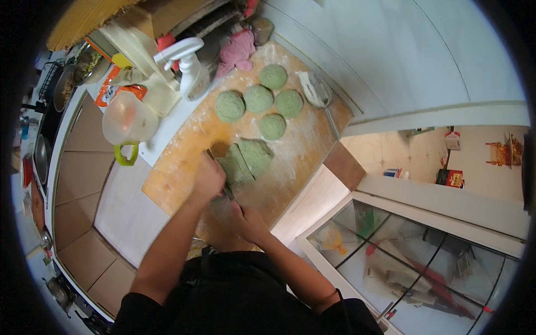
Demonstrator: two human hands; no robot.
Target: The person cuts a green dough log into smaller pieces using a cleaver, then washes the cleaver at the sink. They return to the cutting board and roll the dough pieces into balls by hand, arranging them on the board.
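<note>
On a floured wooden board (184,138) lies a large piece of green dough (254,157) with a cut line across it. My left hand (209,178) and my right hand (247,220) both grip a dark, narrow tool (228,192), held along the near left side of the dough; it looks like a blade, but blur hides its exact kind. Farther up the board sit several round green dough balls (258,99). Some dough near my left hand is partly hidden.
Left of the board stand a white spray bottle (192,73) and a translucent cup (130,119) with a green handle. A pink cloth (238,48) lies at the far edge. A bowl of flour (316,90) rests at the board's right, near a white wall (398,54).
</note>
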